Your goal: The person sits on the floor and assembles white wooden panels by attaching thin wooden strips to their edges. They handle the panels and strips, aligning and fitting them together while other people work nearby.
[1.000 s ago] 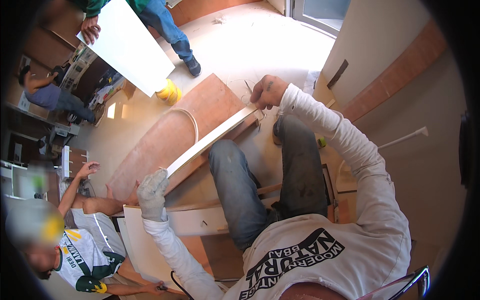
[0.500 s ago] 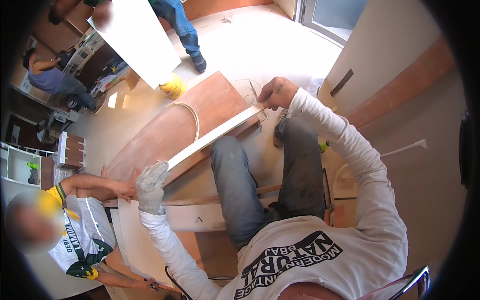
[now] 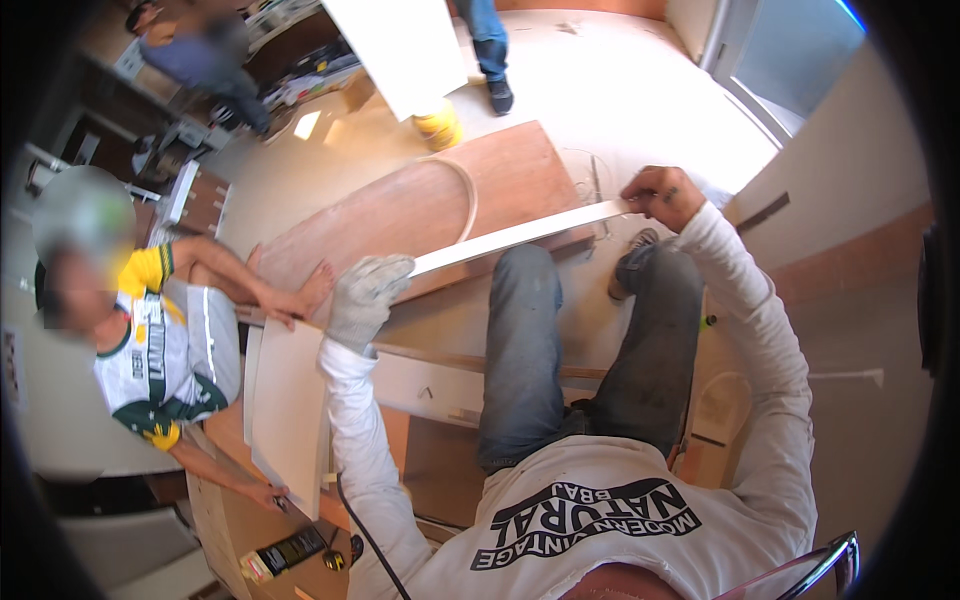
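Note:
A narrow white strip (image 3: 515, 238) is stretched between my hands above my knees, its right end higher than its left. My left hand (image 3: 366, 296), in a pale knit work glove, closes around the left end. The right end is pinched between the bare fingers of my right hand (image 3: 668, 197). Beneath and beyond the strip lies a long reddish-brown wooden board (image 3: 370, 220). A pale band (image 3: 470, 192) curves across that board, apart from my fingers.
A co-worker (image 3: 150, 330) sits at the left, hands near a pale panel (image 3: 288, 415). A tape measure (image 3: 334, 560) lies at lower left. Beyond the board stand a yellow roll (image 3: 438, 127) and a person in jeans (image 3: 488, 45) by a white panel (image 3: 395, 50).
The view has swung left, so the scene sits further right. Both my hands still grip the strip, which looks less steeply tilted. More of the pale panel and tape measure shows at lower left.

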`<action>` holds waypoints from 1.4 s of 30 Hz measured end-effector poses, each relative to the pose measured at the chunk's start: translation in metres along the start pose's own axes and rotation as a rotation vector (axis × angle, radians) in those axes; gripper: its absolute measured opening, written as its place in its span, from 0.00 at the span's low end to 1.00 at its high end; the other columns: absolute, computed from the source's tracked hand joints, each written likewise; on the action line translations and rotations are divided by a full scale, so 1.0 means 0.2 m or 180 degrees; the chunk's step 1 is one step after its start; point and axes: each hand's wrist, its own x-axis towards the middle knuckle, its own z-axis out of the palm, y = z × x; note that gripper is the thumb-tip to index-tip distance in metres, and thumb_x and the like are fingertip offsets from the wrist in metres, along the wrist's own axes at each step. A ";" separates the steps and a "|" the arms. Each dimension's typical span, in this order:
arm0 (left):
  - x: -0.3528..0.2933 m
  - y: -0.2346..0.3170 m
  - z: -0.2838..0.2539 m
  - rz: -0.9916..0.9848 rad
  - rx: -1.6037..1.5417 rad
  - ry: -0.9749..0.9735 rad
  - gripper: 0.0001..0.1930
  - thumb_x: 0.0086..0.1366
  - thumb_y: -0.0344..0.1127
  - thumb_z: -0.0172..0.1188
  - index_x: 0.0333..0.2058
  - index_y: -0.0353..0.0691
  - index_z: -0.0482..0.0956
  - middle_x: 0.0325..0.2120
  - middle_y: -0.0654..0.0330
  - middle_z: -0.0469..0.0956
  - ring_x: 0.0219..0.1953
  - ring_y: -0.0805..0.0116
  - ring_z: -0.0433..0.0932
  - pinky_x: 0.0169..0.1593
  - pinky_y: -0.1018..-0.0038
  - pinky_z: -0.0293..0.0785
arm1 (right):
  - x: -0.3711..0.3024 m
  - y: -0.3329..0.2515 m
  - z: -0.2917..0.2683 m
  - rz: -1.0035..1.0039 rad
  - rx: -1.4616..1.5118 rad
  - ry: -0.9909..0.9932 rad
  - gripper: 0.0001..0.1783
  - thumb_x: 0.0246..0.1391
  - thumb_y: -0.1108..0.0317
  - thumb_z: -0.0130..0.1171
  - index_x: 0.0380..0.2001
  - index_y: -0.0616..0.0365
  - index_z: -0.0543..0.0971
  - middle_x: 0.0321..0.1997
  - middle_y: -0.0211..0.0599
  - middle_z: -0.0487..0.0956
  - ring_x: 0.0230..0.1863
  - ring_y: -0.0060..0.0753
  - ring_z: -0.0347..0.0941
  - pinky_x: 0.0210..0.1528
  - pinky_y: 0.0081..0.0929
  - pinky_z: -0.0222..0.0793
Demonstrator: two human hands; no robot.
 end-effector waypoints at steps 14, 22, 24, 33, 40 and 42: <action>-0.05 -0.06 0.05 -0.0093 0.0059 -0.0086 0.12 0.49 0.26 0.60 0.35 0.38 0.81 0.35 0.57 0.80 0.37 0.59 0.78 0.42 0.68 0.74 | -0.01 0.00 0.02 0.0127 -0.0026 0.0068 0.11 0.44 0.82 0.56 0.34 0.66 0.81 0.25 0.37 0.80 0.23 0.22 0.74 0.26 0.20 0.71; -0.07 -0.08 0.08 -0.0241 -0.0139 0.0013 0.11 0.49 0.26 0.61 0.35 0.38 0.81 0.33 0.57 0.80 0.36 0.60 0.78 0.41 0.68 0.74 | -0.01 -0.04 0.02 0.0501 0.0205 0.0087 0.10 0.43 0.79 0.61 0.33 0.65 0.81 0.26 0.41 0.80 0.24 0.27 0.75 0.29 0.25 0.71; -0.06 -0.06 0.07 -0.0273 -0.0081 0.0032 0.09 0.51 0.27 0.60 0.34 0.38 0.81 0.33 0.56 0.80 0.35 0.59 0.78 0.41 0.67 0.74 | 0.00 -0.01 0.02 0.0574 0.0277 0.0092 0.10 0.43 0.79 0.61 0.33 0.65 0.81 0.26 0.41 0.80 0.24 0.27 0.75 0.28 0.25 0.71; -0.10 -0.07 0.10 -0.0330 -0.0123 0.0159 0.11 0.50 0.27 0.60 0.35 0.40 0.80 0.35 0.60 0.80 0.39 0.59 0.77 0.45 0.66 0.72 | 0.01 -0.05 0.02 0.0353 0.0012 0.0064 0.11 0.44 0.80 0.57 0.34 0.66 0.81 0.25 0.38 0.80 0.23 0.23 0.73 0.27 0.21 0.70; -0.15 -0.03 0.11 -0.0907 -0.0706 0.0369 0.15 0.46 0.25 0.62 0.36 0.39 0.79 0.39 0.59 0.79 0.50 0.57 0.73 0.54 0.66 0.68 | -0.01 -0.02 0.04 0.0371 0.0138 0.0124 0.10 0.41 0.81 0.59 0.31 0.65 0.81 0.24 0.39 0.80 0.20 0.25 0.72 0.25 0.23 0.69; -0.17 -0.05 0.12 -0.0890 -0.0614 0.0445 0.13 0.47 0.28 0.62 0.35 0.42 0.80 0.39 0.62 0.78 0.51 0.59 0.71 0.55 0.66 0.67 | 0.01 -0.05 0.05 0.0426 0.0195 0.0085 0.10 0.41 0.82 0.59 0.32 0.66 0.81 0.25 0.39 0.80 0.21 0.24 0.72 0.25 0.22 0.69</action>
